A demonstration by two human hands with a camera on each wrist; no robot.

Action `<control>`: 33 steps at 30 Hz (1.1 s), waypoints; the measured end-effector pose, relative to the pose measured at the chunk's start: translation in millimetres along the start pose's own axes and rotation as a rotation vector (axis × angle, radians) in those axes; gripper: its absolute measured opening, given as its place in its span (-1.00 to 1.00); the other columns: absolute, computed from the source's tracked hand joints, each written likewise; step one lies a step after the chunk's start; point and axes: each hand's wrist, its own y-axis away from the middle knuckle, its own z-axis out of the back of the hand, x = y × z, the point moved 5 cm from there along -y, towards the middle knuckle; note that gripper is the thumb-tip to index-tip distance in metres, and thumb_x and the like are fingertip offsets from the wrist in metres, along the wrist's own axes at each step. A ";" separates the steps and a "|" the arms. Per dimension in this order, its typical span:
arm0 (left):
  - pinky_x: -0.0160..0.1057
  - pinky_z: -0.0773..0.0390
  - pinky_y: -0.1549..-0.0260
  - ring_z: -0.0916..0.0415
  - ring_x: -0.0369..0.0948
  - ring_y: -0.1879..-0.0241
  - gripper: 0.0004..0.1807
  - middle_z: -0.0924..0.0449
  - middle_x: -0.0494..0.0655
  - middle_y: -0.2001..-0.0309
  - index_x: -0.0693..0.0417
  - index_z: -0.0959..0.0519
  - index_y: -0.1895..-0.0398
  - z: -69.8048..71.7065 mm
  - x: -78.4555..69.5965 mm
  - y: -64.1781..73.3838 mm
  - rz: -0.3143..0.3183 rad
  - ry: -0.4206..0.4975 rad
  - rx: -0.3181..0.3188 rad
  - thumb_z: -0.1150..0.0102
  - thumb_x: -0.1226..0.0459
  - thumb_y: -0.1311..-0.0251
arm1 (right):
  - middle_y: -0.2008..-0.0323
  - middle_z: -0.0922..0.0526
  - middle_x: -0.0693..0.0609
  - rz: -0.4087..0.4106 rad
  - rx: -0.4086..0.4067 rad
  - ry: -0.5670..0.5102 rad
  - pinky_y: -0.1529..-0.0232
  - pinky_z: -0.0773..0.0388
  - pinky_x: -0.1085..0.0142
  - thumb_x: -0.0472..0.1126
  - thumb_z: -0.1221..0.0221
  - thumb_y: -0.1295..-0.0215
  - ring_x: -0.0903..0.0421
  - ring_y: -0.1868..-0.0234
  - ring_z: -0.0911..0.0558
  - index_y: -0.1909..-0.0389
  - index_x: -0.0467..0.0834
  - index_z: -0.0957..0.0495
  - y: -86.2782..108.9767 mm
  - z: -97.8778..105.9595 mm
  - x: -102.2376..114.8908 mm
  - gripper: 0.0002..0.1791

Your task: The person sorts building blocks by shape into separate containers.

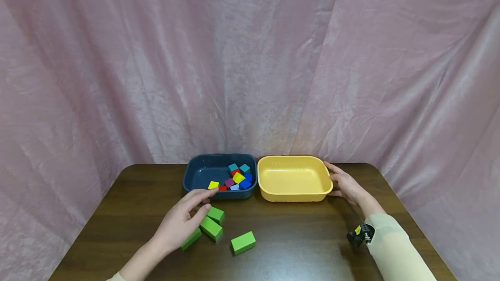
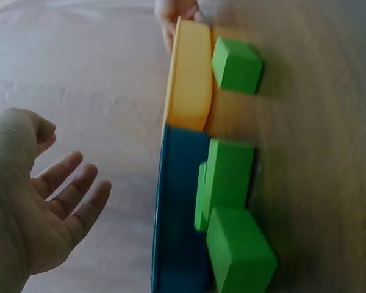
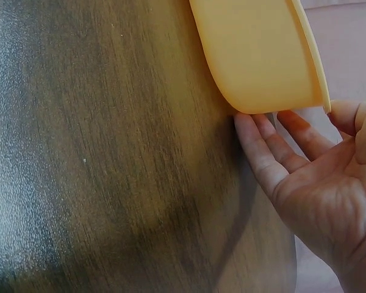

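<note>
Two shallow trays with rounded corners stand side by side on the wood-grain table (image 1: 297, 237), ahead of you. The navy tray (image 1: 203, 177) is just beyond your left hand's fingertips. Small coloured blocks gather mostly toward its right end: teal blocks (image 1: 245, 168), red blocks (image 1: 235, 172), yellow blocks (image 1: 238, 178), blue blocks (image 1: 245, 184), a purple block (image 1: 228, 182) and a pale blue block (image 1: 234, 187). The yellow tray (image 1: 294, 179) stands between that one and your right hand (image 1: 347, 187), its smooth floor facing up.

Your right hand is loosely spread, fingers fairly straight, touching the yellow tray's outer end. Your left hand (image 1: 183, 218) is relaxed and holds nothing, its fingers slightly bent and its thumb apart from them; whether its fingertips touch the navy tray, I cannot tell.

Four larger green blocks (image 1: 211, 229) lie nearer to you than the trays. Three cluster beside your left hand, one partly hidden by it; the fourth lies apart, between your hands. A pink curtain (image 1: 250, 55) hangs beyond both hands.
</note>
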 end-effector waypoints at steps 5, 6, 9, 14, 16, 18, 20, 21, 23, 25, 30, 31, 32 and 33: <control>-0.31 -0.58 0.30 -0.46 -0.39 0.03 -0.46 -0.51 -0.55 -0.11 -0.62 -0.52 -0.31 -17.2 -11.0 10.5 -0.049 -0.222 0.043 -0.34 0.14 -0.34 | -0.54 -0.01 -0.37 0.001 -0.011 0.004 -0.14 -0.57 -0.09 -0.30 0.21 -0.57 -0.13 -0.29 -0.48 -0.68 -0.01 0.20 0.3 -1.0 -0.1 -0.26; -0.29 -0.59 0.27 -0.44 -0.40 0.00 -0.49 -0.50 -0.57 -0.09 -0.60 -0.54 -0.29 -20.7 -12.3 12.4 -0.060 -0.268 0.052 -0.35 0.11 -0.32 | -0.54 -0.01 -0.37 0.001 -0.010 0.007 -0.13 -0.57 -0.08 -0.30 0.21 -0.57 -0.12 -0.28 -0.48 -0.68 -0.01 0.20 0.2 -1.1 -0.3 -0.26; -0.17 -0.62 0.10 -0.45 -0.36 -0.04 -0.57 -0.53 -0.49 -0.04 -0.45 -0.64 -0.21 -31.3 -16.2 16.8 -0.114 -0.377 0.072 -0.39 0.05 -0.26 | -0.54 -0.03 -0.37 -0.003 -0.012 0.004 -0.12 -0.59 -0.05 -0.31 0.21 -0.58 -0.08 -0.25 -0.51 -0.68 0.00 0.20 -0.1 -1.1 -1.7 -0.26; 0.05 -0.53 -0.10 -0.47 -0.19 -0.09 -0.64 -0.57 -0.29 -0.04 -0.28 -0.72 -0.06 -49.3 -17.5 21.0 -0.179 -0.485 0.101 -0.41 -0.02 -0.19 | -0.53 -0.04 -0.37 -0.008 -0.018 0.001 -0.11 -0.59 -0.03 -0.32 0.21 -0.57 -0.06 -0.24 -0.51 -0.68 -0.01 0.19 -0.1 -1.1 -4.2 -0.26; 0.09 -0.48 -0.15 -0.45 -0.16 -0.11 -0.65 -0.57 -0.26 -0.04 -0.27 -0.73 -0.02 -57.2 -15.5 21.8 -0.176 -0.505 0.131 -0.41 -0.06 -0.19 | -0.54 -0.02 -0.36 -0.008 -0.016 0.002 -0.12 -0.59 -0.05 -0.32 0.22 -0.57 -0.10 -0.26 -0.49 -0.68 -0.01 0.19 -0.3 -1.2 -4.4 -0.26; 0.13 -0.45 -0.18 -0.44 -0.14 -0.11 -0.65 -0.57 -0.23 -0.03 -0.25 -0.74 0.00 -65.3 -13.4 22.8 -0.180 -0.527 0.162 -0.40 -0.09 -0.19 | -0.55 0.01 -0.36 -0.007 -0.013 0.008 -0.13 -0.58 -0.06 -0.31 0.23 -0.58 -0.12 -0.28 -0.47 -0.68 -0.01 0.20 -0.3 -1.1 -4.0 -0.27; 0.16 -0.43 -0.18 -0.43 -0.12 -0.11 -0.64 -0.57 -0.22 -0.02 -0.25 -0.74 0.03 -72.8 -11.2 23.7 -0.183 -0.549 0.185 -0.40 -0.13 -0.17 | -0.56 0.03 -0.35 -0.008 -0.014 0.008 -0.13 -0.57 -0.07 -0.31 0.23 -0.58 -0.14 -0.28 -0.47 -0.68 0.00 0.19 -0.3 -0.8 -3.1 -0.27; 0.17 -0.43 -0.18 -0.43 -0.10 -0.10 -0.63 -0.57 -0.21 -0.01 -0.23 -0.75 0.05 -76.0 -10.2 24.1 -0.187 -0.558 0.190 -0.41 -0.14 -0.16 | -0.56 0.03 -0.35 -0.008 -0.015 0.009 -0.13 -0.57 -0.08 -0.30 0.23 -0.58 -0.15 -0.28 -0.47 -0.68 0.00 0.19 -0.1 -0.6 -2.5 -0.27; 0.18 -0.42 -0.17 -0.43 -0.07 -0.10 -0.62 -0.56 -0.18 0.00 -0.22 -0.75 0.09 -81.5 -8.1 24.6 -0.191 -0.577 0.192 -0.41 -0.17 -0.13 | -0.56 0.04 -0.35 -0.006 -0.011 0.012 -0.14 -0.57 -0.08 -0.30 0.24 -0.59 -0.16 -0.28 -0.46 -0.68 0.00 0.20 0.0 -0.3 -1.1 -0.27; 0.20 -0.41 -0.18 -0.42 -0.04 -0.10 -0.60 -0.55 -0.16 0.01 -0.20 -0.74 0.12 -85.9 -5.9 24.5 -0.188 -0.594 0.189 -0.42 -0.19 -0.11 | -0.56 0.04 -0.34 -0.007 -0.011 0.009 -0.14 -0.57 -0.08 -0.30 0.24 -0.58 -0.17 -0.29 -0.46 -0.68 0.01 0.20 -0.2 0.0 0.1 -0.27; 0.25 -0.33 -0.26 -0.41 -0.02 -0.13 -0.53 -0.55 -0.11 -0.02 -0.15 -0.72 0.16 -94.7 0.4 23.0 -0.175 -0.640 0.180 -0.41 -0.25 -0.06 | -0.56 0.03 -0.34 0.000 -0.006 0.008 -0.13 -0.57 -0.06 -0.31 0.25 -0.59 -0.14 -0.26 -0.48 -0.68 0.00 0.22 -0.8 0.2 2.5 -0.28; 0.27 -0.30 -0.28 -0.41 -0.01 -0.14 -0.52 -0.55 -0.10 -0.02 -0.14 -0.71 0.16 -96.3 1.3 22.8 -0.175 -0.647 0.178 -0.41 -0.25 -0.06 | -0.56 0.02 -0.35 0.001 -0.007 0.007 -0.12 -0.57 -0.05 -0.31 0.25 -0.59 -0.13 -0.24 -0.49 -0.68 -0.01 0.21 -0.7 0.3 2.7 -0.28; 0.28 -0.28 -0.30 -0.41 -0.01 -0.15 -0.51 -0.55 -0.09 -0.03 -0.13 -0.71 0.17 -97.8 2.2 22.6 -0.176 -0.654 0.177 -0.40 -0.26 -0.05 | -0.55 0.00 -0.36 0.001 -0.007 0.008 -0.12 -0.58 -0.04 -0.32 0.25 -0.59 -0.11 -0.22 -0.51 -0.68 -0.01 0.22 -0.6 0.3 2.7 -0.28; 0.29 -0.25 -0.32 -0.41 0.00 -0.15 -0.51 -0.55 -0.09 -0.03 -0.13 -0.71 0.17 -99.2 2.8 22.6 -0.177 -0.658 0.175 -0.40 -0.26 -0.05 | -0.54 -0.01 -0.36 0.001 -0.007 0.007 -0.11 -0.58 -0.03 -0.32 0.26 -0.59 -0.10 -0.20 -0.52 -0.68 -0.01 0.22 -0.5 0.3 2.5 -0.28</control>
